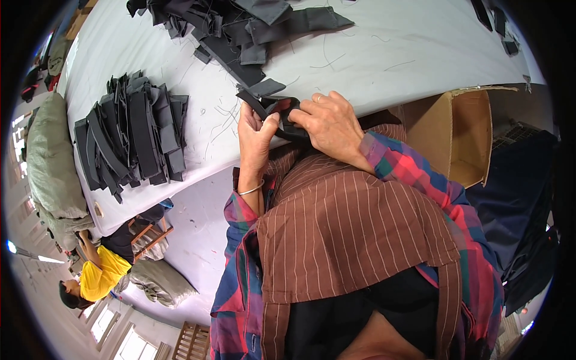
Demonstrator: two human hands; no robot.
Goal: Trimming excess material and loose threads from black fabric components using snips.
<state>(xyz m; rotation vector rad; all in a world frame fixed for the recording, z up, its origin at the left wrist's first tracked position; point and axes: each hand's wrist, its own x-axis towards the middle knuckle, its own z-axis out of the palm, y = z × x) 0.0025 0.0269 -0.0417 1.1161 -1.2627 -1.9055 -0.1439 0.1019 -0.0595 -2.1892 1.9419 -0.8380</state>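
Note:
Both my hands hold one dark grey fabric piece [277, 108] at the near edge of a white work table [372, 54]. My left hand [255, 135] pinches its left end between thumb and fingers, with a thin metal bangle on the wrist. My right hand [330, 123] grips the folded right part from above. One end of the piece sticks out flat onto the table. I wear a plaid shirt under a brown striped apron.
A neat stack of dark fabric strips [132, 135] lies at the table's left. A loose heap of dark pieces [240, 27] lies beyond my hands. An open cardboard box [462, 135] stands to my right. A person in a yellow top [99, 276] sits at lower left near stuffed sacks [51, 162].

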